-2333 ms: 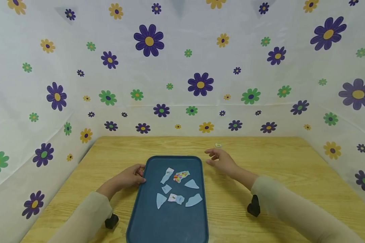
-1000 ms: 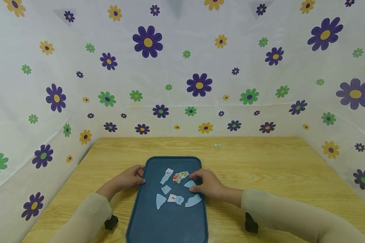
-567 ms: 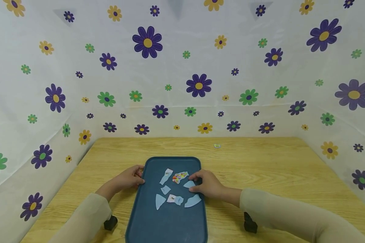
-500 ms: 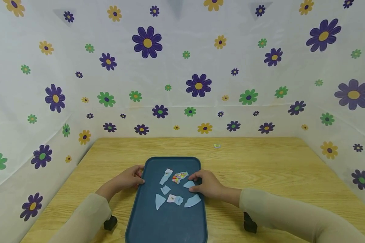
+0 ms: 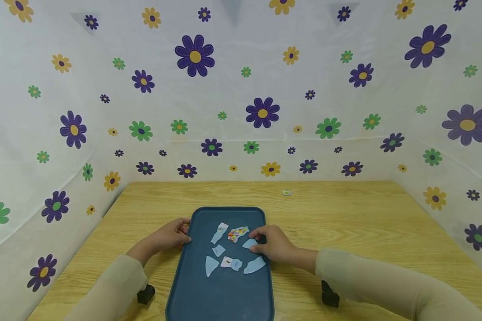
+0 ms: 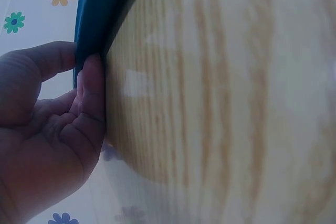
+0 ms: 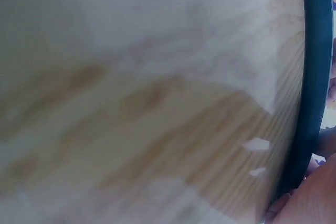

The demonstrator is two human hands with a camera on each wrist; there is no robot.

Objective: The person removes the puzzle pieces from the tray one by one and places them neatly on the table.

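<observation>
A dark blue tray (image 5: 221, 294) lies on the wooden table. My left hand (image 5: 170, 234) grips its left rim, thumb on top, as the left wrist view shows too. Reaching over the right rim, my right hand (image 5: 276, 243) curls thumb and index finger around a pale blue triangular piece (image 5: 249, 243) and partly covers it. Around it lie thin flat pieces: a multicoloured piece (image 5: 238, 233), a long white-and-blue piece (image 5: 220, 232), a small pale blue piece (image 5: 218, 250), a left triangular piece (image 5: 211, 266), a printed pink-and-blue piece (image 5: 230, 263) and a curved blue piece (image 5: 255, 265).
A small pale flat item (image 5: 287, 193) lies near the back of the wooden table (image 5: 337, 214). White sheeting with flowers (image 5: 241, 89) encloses the table at the back and both sides. In the right wrist view, the outer tray rim (image 7: 317, 77) runs along the right.
My right hand has come down from above and right of the tray to the pale blue triangular piece, and has held still since about a second ago. The left hand stays at the rim.
</observation>
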